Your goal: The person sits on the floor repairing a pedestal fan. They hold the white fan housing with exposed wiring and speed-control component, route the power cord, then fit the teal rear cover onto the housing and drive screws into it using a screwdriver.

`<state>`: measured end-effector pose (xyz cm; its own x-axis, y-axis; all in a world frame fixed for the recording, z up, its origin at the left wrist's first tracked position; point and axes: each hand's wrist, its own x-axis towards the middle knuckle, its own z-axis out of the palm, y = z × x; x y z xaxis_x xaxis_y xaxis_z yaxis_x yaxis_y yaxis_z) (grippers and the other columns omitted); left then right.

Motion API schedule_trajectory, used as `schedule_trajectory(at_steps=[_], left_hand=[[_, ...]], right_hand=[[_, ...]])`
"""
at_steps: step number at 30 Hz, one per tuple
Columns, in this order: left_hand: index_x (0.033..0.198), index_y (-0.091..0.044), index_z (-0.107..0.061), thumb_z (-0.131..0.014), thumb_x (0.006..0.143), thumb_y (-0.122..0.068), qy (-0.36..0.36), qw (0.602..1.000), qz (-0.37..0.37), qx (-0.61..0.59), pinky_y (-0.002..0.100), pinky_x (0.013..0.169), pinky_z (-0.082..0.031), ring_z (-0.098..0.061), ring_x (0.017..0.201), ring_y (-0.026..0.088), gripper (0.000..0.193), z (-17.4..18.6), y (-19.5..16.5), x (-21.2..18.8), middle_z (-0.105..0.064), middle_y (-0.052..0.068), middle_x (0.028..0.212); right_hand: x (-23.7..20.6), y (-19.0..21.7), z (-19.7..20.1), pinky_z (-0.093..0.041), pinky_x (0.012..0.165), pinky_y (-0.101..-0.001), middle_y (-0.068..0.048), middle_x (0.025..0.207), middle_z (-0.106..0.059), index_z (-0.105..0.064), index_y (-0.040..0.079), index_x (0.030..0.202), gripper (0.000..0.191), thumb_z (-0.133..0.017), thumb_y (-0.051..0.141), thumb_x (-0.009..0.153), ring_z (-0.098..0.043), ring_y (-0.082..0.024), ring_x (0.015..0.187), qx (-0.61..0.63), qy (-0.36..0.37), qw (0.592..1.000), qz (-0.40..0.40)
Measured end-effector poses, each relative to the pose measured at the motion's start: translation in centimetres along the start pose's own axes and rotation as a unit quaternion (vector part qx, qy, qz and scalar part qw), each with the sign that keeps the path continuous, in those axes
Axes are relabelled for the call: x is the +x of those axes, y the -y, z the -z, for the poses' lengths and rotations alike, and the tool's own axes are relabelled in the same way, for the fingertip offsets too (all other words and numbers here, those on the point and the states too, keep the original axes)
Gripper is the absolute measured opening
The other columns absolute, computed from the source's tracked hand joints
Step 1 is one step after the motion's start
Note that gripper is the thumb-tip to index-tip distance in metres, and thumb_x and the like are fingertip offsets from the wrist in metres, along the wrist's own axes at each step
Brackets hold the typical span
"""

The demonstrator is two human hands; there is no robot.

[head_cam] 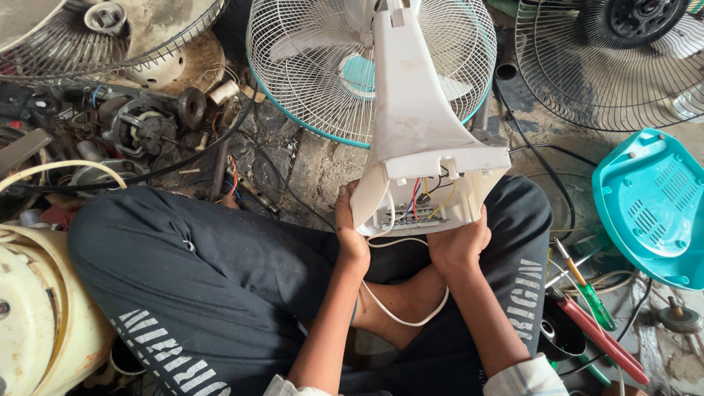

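Note:
A white fan stand housing (414, 110) rests tilted over my lap, its open bottom facing me with red, yellow and black wires (425, 194) showing inside. My left hand (350, 227) grips the housing's lower left edge. My right hand (458, 242) holds its lower right rim from below. A white cord (400, 317) loops out of the base across my foot. Behind the housing is the fan's white grille (308, 73) with a teal rim.
A teal base cover (649, 205) lies at right, with a green-handled screwdriver (587, 286) and red-handled pliers (601, 337) beside my knee. Black fan grilles (609, 66) sit at back right, motor parts (143, 128) and scrap at left, and a cream casing (37, 323) at lower left.

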<state>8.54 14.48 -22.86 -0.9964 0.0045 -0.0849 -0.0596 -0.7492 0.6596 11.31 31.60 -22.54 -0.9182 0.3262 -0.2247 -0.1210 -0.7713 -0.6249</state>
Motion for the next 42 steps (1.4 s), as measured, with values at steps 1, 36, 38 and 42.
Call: schedule_trajectory(at_steps=[1, 36, 38, 42], left_hand=[[0.119, -0.005, -0.064, -0.033, 0.109, -0.046, -0.008, 1.0, 0.001, -0.002, 0.033, 0.094, -0.045, -0.06, 0.103, 0.017, 0.052, 0.0, 0.0, 0.0, -0.066, 0.006, 0.107], [0.121, -0.005, -0.064, -0.032, 0.108, -0.046, 0.027, 0.999, -0.017, 0.012, 0.032, 0.096, -0.045, -0.06, 0.106, 0.016, 0.053, 1.2, 1.3, 0.6, -0.066, 0.005, 0.11], [0.12, -0.006, -0.063, -0.034, 0.109, -0.046, 0.017, 1.0, 0.002, -0.018, 0.033, 0.095, -0.046, -0.06, 0.106, 0.017, 0.05, 1.4, 1.4, 0.9, -0.066, 0.005, 0.11], [0.119, -0.007, -0.063, -0.036, 0.11, -0.047, 0.006, 1.0, 0.009, -0.016, 0.032, 0.094, -0.046, -0.06, 0.105, 0.016, 0.05, 1.6, 1.7, 0.8, -0.065, 0.005, 0.109]], right_hand=[[0.0, 0.0, 0.1, -0.05, 0.103, -0.0462, -0.006, 0.136, -0.06, -0.056, 0.011, 0.138, 0.046, -0.037, 0.038, 0.106, -0.059, -0.027, 0.124, -0.007, -0.001, 1.0, 0.004], [0.1, 0.2, -0.2, -0.051, 0.1, -0.046, -0.006, 0.133, -0.062, -0.057, 0.01, 0.137, 0.048, -0.038, 0.04, 0.104, -0.06, -0.027, 0.121, 0.001, 0.005, 1.0, -0.001], [0.1, 0.2, -0.2, -0.052, 0.1, -0.0465, -0.005, 0.133, -0.062, -0.057, 0.011, 0.136, 0.047, -0.039, 0.04, 0.103, -0.061, -0.026, 0.121, -0.004, -0.003, 1.0, -0.003], [0.1, 0.2, -0.2, -0.051, 0.1, -0.0464, -0.006, 0.133, -0.062, -0.057, 0.011, 0.136, 0.046, -0.039, 0.04, 0.105, -0.06, -0.027, 0.121, -0.003, -0.004, 1.0, -0.004]])
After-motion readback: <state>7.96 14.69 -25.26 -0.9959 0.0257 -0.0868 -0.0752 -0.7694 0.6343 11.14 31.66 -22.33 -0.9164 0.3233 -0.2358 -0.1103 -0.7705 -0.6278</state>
